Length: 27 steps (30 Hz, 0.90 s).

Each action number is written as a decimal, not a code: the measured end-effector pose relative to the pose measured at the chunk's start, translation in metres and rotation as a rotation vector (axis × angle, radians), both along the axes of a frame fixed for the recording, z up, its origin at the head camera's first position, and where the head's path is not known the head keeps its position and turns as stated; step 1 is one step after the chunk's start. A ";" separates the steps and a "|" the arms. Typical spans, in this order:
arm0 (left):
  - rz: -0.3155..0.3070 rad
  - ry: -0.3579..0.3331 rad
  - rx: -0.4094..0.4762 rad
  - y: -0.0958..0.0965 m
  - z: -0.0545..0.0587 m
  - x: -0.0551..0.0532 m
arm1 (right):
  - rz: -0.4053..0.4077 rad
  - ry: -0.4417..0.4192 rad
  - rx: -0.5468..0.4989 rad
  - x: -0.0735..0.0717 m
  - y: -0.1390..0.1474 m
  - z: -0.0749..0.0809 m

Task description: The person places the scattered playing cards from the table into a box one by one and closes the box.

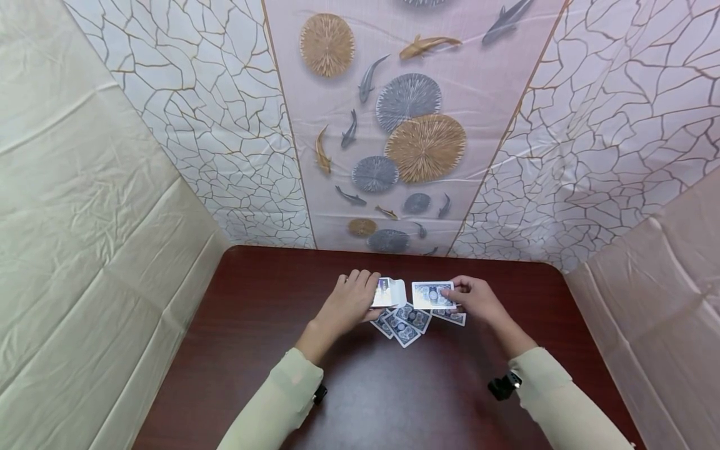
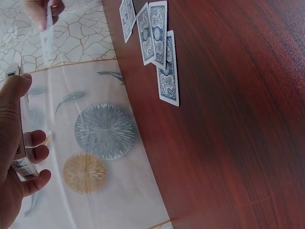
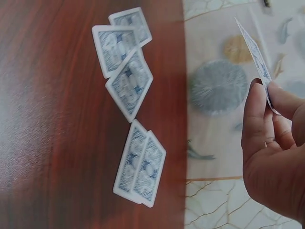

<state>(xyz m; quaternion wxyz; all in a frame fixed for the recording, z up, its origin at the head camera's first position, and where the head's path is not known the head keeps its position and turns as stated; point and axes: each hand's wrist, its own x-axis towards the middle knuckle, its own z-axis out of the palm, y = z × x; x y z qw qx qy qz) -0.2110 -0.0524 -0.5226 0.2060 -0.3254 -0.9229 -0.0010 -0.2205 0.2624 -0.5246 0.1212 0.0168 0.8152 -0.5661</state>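
My left hand [image 1: 353, 299] grips a small playing-card box [image 1: 384, 292], its open white flap pointing right. In the left wrist view the thumb lies along one side of the box [image 2: 25, 168] and the fingers curl round the other. My right hand [image 1: 478, 301] pinches a blue-and-white playing card [image 1: 425, 296] between thumb and fingers, just right of the flap. The right wrist view shows this card [image 3: 259, 59] nearly edge-on. Below both hands, several playing cards [image 1: 403, 332] lie patterned side up on the table, some overlapping.
The dark red-brown table [image 1: 382, 400] ends at a patterned cloth backdrop [image 1: 371, 137] with fish and round leaf shapes. Beige cloth walls [image 1: 101, 300] stand at both sides. A small black device [image 1: 504, 385] sits at the right sleeve.
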 end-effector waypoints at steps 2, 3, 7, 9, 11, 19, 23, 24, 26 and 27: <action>0.008 0.001 -0.012 0.000 0.000 0.000 | -0.008 0.005 -0.013 0.002 -0.002 0.007; 0.011 -0.001 -0.016 0.000 0.000 0.000 | -0.009 0.005 -0.021 0.003 -0.002 0.010; 0.017 0.005 -0.013 0.002 0.001 0.000 | -0.007 0.007 -0.055 0.007 -0.004 0.021; 0.016 0.005 -0.004 0.003 0.002 -0.001 | 0.002 0.009 -0.070 0.008 -0.004 0.024; 0.016 0.006 0.000 0.003 0.002 -0.001 | 0.003 0.009 -0.086 0.009 -0.005 0.027; 0.023 0.003 -0.014 0.005 0.002 -0.001 | 0.002 0.006 -0.157 0.015 -0.016 0.039; 0.023 -0.005 -0.012 0.007 0.003 -0.001 | 0.008 0.024 -0.143 0.016 -0.024 0.041; 0.022 -0.003 -0.011 0.007 0.003 -0.001 | 0.011 0.028 -0.134 0.016 -0.026 0.042; 0.021 0.005 -0.011 0.008 0.004 -0.001 | 0.013 0.040 -0.117 0.016 -0.030 0.042; 0.020 0.012 -0.010 0.008 0.004 0.000 | 0.014 0.043 -0.112 0.016 -0.031 0.042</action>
